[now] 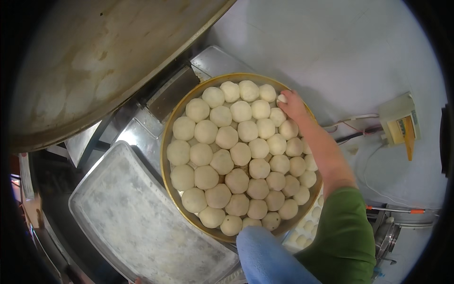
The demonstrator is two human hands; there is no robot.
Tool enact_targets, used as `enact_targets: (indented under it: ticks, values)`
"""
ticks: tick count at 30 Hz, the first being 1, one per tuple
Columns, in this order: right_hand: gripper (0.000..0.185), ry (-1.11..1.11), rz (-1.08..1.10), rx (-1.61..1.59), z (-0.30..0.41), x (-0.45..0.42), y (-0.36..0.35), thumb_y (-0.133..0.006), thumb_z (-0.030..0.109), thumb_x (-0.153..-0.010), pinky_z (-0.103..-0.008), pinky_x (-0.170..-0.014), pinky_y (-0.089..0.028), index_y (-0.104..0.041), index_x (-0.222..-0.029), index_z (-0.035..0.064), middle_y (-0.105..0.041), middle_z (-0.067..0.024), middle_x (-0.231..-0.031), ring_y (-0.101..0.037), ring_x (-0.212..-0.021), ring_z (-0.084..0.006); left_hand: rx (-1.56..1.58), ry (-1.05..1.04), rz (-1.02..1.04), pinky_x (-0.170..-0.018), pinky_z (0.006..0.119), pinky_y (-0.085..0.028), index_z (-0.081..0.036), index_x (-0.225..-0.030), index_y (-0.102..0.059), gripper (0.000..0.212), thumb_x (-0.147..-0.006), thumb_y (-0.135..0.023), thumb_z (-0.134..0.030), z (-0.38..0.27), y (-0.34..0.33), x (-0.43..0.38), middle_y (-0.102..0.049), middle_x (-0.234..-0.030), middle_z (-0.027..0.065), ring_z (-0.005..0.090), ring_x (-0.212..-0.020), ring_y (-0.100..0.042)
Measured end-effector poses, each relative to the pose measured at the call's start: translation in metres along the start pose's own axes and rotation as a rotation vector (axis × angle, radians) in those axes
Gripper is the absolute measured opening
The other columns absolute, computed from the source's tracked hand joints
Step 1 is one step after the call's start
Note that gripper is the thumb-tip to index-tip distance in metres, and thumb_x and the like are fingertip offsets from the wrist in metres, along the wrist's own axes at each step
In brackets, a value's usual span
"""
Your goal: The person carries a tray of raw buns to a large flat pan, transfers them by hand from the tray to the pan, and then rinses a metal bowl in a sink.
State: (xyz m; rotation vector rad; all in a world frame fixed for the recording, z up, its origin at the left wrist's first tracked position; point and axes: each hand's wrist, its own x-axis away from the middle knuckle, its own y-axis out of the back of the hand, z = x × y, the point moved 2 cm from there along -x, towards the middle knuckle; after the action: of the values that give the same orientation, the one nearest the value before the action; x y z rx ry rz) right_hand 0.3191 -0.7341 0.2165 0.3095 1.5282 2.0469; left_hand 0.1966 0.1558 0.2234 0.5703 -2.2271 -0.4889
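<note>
My right hand (293,106) reaches to the far right rim of a large round steamer tray (165,149). Its fingers are closed around a small white dough ball (282,98). Many pale round dough balls (227,137) fill the round tray in rows, some touching and some with small gaps. At the lower left, a rectangular metal tray (142,220) with a whitish, dusty surface lies beside the round tray. Only fingertips of my left hand (137,281) show, gripping the rectangular tray's near rim at the bottom of the picture; the rest is out of view.
A big stained metal lid or pan (88,67) looms at the upper left. A pale wall (340,53) bounds the right, bearing an electrical box (399,122) with cables. More small dough balls (308,225) sit under my right arm. Blue fabric (266,252) covers the round tray's near edge.
</note>
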Motion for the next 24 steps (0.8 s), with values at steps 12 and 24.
enact_targets:
  ticks: [12, 24]
  values:
    - [0.037, 0.170, -0.189, 0.184, 0.019, 0.010, 0.012, -0.051, 0.017, -0.093, -0.0422, -0.097, -0.048, -0.058, -0.128, 0.0054, -0.058, -0.0223, -0.128, -0.057, -0.114, -0.0377, 0.021, -0.001, 0.015, -0.079, 0.035, -0.048, 0.006, -0.127, -0.053, 0.046, -0.082, -0.061, -0.002, 0.006, 0.003, 0.002, -0.064, -0.108, 0.0136, 0.0236, -0.095, -0.062]
    - [0.021, 0.125, 0.752, -0.939, 0.152, 0.244, 0.072, -0.055, 0.016, -0.099, -0.0248, -0.082, -0.049, -0.064, -0.113, 0.0028, -0.066, -0.0014, -0.097, -0.062, -0.092, -0.0111, 0.035, -0.130, 0.216, -0.082, 0.036, -0.048, 0.005, -0.122, -0.057, 0.046, -0.079, -0.063, -0.009, -0.009, 0.011, -0.004, -0.065, -0.103, 0.0098, 0.0216, -0.093, -0.061]
